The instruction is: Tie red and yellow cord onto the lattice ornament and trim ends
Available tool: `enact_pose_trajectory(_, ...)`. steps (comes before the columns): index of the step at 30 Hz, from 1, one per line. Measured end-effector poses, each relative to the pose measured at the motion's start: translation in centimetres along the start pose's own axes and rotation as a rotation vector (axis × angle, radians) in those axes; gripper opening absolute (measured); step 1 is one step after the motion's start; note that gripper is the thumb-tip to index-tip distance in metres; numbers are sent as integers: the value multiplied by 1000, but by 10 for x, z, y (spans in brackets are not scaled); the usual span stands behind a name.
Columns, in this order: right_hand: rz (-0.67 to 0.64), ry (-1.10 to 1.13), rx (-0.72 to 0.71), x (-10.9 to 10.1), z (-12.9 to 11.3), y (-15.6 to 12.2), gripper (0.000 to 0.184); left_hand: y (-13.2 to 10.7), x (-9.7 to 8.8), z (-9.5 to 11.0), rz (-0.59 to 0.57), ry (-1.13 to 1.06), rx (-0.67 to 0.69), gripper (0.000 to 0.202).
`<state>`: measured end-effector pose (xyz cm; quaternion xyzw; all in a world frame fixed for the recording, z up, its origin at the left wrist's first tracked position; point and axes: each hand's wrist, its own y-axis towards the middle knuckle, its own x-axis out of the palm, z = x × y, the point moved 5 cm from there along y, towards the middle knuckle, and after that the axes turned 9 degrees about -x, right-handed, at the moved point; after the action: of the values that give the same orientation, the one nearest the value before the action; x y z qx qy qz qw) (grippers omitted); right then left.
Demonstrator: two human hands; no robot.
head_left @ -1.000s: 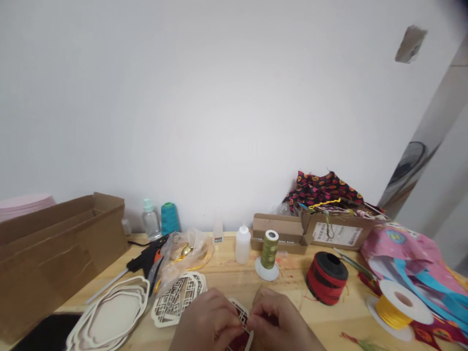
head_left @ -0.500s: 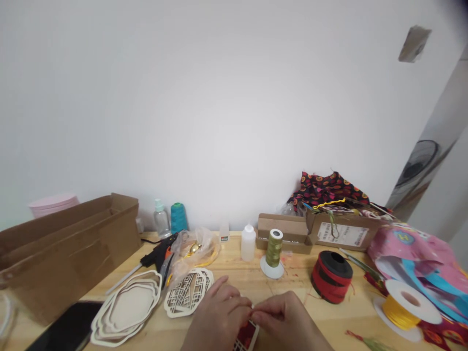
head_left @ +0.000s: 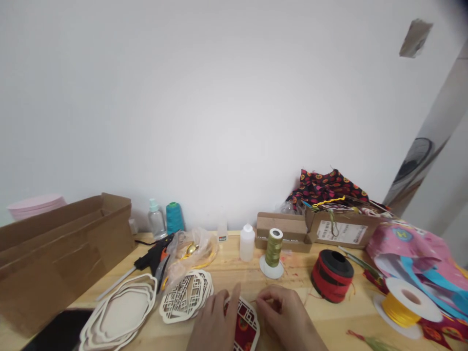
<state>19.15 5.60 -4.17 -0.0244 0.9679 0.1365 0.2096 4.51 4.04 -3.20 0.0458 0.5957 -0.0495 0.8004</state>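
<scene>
A small lattice panel with red patterned fabric behind it [head_left: 245, 325] lies on the wooden table [head_left: 234, 268] at the bottom centre. My left hand [head_left: 215, 321] rests on its left edge with the fingers stretched out and lying flat. My right hand [head_left: 283, 314] sits at its right edge with the fingers curled in a pinch; a thin thread seems to run from them, too fine to make out. Just left of the panel lies a stack of pale lattice cut-outs [head_left: 186, 302].
Left: a stack of pale frames [head_left: 120, 317], a glue gun [head_left: 153, 256], a long cardboard box [head_left: 54, 248] and a black phone [head_left: 58, 334]. Behind: a white squeeze bottle [head_left: 246, 242], olive spool [head_left: 272, 251], red cord roll [head_left: 331, 275], yellow spool [head_left: 404, 304], small boxes and fabric.
The lattice panel now shows uncovered between my hands. My left hand has opened flat on its left edge and my right hand has shifted right. The camera view swayed slightly.
</scene>
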Motion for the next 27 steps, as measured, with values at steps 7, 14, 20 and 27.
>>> enact_pose_trajectory(7, 6, 442, 53, -1, -17, 0, 27, 4, 1, -5, 88, -433, 113, 88)
enact_pose_trajectory(14, 3, 256, -184, -6, -36, -5, 21, 4, 5, -3, 9, -634, 226, 81)
enact_pose_trajectory(20, 15, 340, -121, -2, -31, -4, 21, 6, 12, 0, 47, -816, 230, 52)
enact_pose_trajectory(27, -5, 674, 71, 4, -26, -3, 19, 3, 2, 8, 51, -695, 272, 44)
